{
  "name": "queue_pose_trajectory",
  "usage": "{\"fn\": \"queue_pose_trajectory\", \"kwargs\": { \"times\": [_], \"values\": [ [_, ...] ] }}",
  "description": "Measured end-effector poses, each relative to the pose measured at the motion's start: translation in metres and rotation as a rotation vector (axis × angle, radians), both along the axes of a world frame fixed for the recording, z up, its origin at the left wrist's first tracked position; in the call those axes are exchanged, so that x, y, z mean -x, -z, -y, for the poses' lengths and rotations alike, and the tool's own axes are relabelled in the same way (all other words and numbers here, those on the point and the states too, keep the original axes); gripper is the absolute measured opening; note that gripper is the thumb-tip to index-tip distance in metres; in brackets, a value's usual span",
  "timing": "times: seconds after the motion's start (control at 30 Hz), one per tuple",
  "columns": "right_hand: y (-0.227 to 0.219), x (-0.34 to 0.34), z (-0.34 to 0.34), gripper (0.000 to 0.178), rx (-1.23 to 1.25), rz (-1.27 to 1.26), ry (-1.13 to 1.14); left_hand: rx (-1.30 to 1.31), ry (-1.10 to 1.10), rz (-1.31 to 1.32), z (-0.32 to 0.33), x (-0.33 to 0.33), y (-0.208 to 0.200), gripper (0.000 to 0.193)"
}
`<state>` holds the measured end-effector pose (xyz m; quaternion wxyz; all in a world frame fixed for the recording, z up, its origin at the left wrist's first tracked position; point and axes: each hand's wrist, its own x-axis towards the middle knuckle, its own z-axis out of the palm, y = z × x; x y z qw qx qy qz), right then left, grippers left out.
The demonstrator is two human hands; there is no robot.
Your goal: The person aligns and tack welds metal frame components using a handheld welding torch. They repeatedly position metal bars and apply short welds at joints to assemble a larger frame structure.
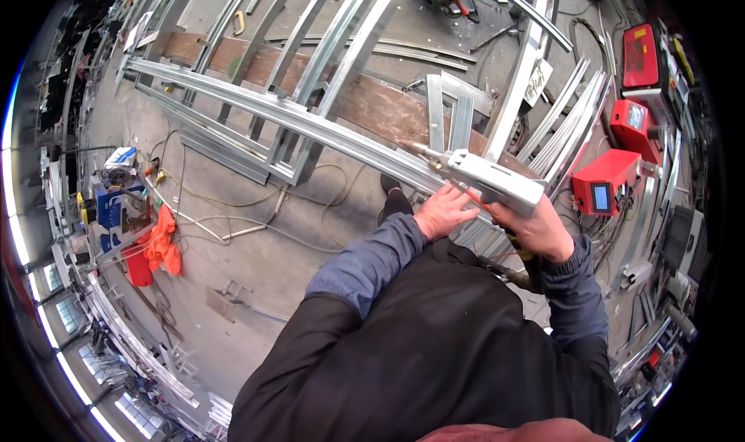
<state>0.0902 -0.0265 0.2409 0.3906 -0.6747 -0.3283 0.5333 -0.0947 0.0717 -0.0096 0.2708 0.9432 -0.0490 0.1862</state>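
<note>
The long metal rail (310, 124) runs slantwise from the upper left down toward the person, its near end reaching the hands, with bare concrete floor (256, 263) open on its lower left side and a crowd of other frame bars close along its upper side. The right hand (539, 228) is wrapped firmly around the grip of a pale grey welding gun (489, 180), whose slim brassy nozzle points up the rail and seems to touch its top edge, though the view is too small to be sure. The left hand (442, 211) lies just beside it, fingers bent and pressed under the gun's body against the rail; the two hands are nearly touching. The rail is bright, smooth, folded sheet metal, and a rusty brown beam (372, 104) passes beneath the frame. Loose cables (233, 201) trail across the floor at left, near an orange cloth (161, 244) and a blue box (116, 209). Red machines (613, 180) with small screens stand close on the right, hemming in that side.
</note>
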Motion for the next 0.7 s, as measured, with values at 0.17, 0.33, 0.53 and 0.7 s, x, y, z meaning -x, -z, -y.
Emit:
{"fn": "queue_pose_trajectory", "kwargs": {
  "times": [0.17,0.33,0.53,0.7],
  "values": [
    [0.035,-0.001,-0.045,0.042,0.063,0.008,-0.134,0.123,0.135,-0.4,0.001,0.005,0.013,0.022],
    [0.071,0.006,-0.083,0.048,0.011,-0.035,-0.144,0.143,0.006,-0.034,0.003,0.005,0.034,0.035],
    [0.076,0.009,-0.124,0.047,0.106,-0.095,-0.182,0.159,0.06,-0.121,0.001,-0.001,0.026,0.049],
    [0.064,0.01,-0.144,0.047,0.165,-0.178,-0.116,0.263,0.184,-0.315,0.013,-0.003,0.043,0.054]
  ]
}}
